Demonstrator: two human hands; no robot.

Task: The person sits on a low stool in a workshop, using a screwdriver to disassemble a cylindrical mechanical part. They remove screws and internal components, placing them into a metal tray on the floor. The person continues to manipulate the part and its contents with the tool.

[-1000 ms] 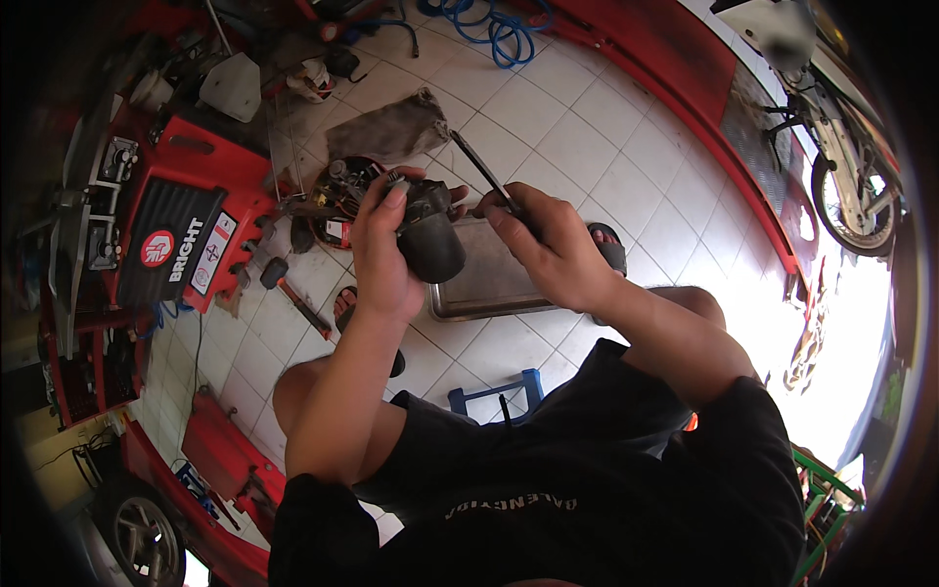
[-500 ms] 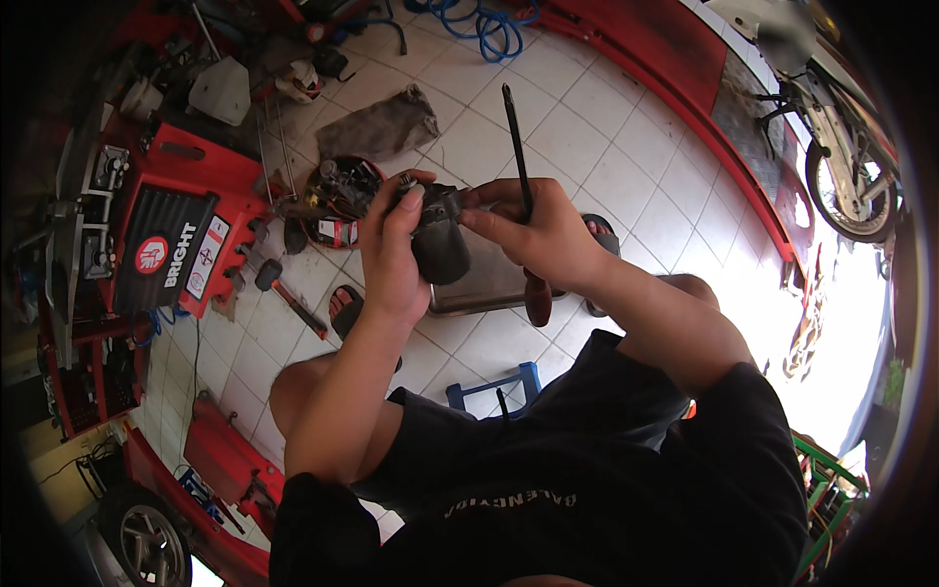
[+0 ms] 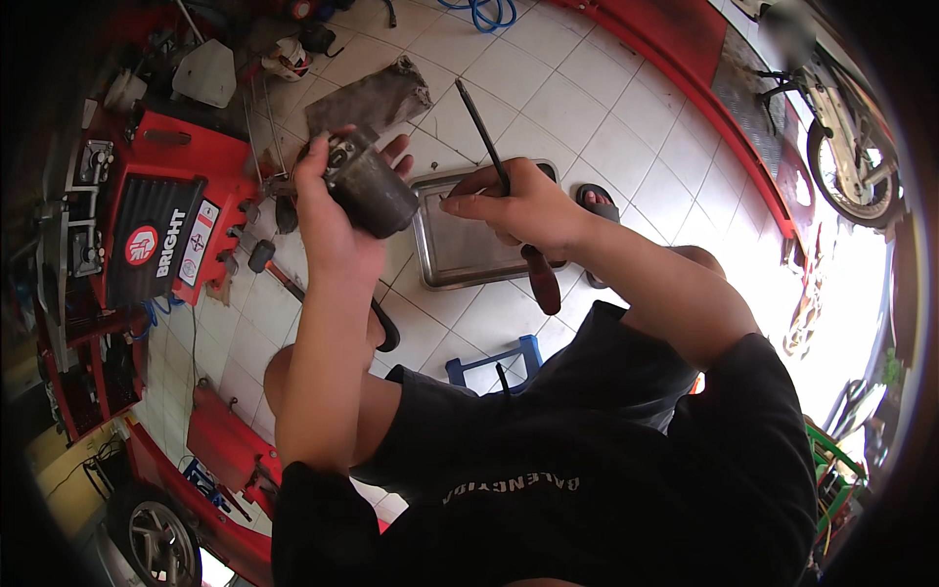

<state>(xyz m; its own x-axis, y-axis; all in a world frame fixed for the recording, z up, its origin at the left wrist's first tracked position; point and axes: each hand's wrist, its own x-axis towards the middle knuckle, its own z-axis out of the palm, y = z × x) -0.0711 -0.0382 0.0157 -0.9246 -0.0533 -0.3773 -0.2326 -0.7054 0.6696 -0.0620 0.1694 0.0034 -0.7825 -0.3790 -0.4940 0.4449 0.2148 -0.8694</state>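
The motorcycle (image 3: 843,147) and hammer (image 3: 283,276) show a repair workshop.

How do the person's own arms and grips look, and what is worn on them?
The left sleeve and right sleeve are black, loose and short, ending near the elbows. The left forearm and right forearm are bare, without visible watches or bracelets. The left grip and right grip are ungloved hands.

With the tray (image 3: 460,254) as dial centre, passage is available over the floor tiles (image 3: 572,108) at 1 o'clock. Obstructions: screwdriver shaft (image 3: 479,127), 12 o'clock; sandalled foot (image 3: 604,211), 3; blue frame (image 3: 531,354), 6; dark cylinder (image 3: 379,196) in left grip (image 3: 335,230), 9. A narrow gap separates cylinder and right grip (image 3: 531,203).
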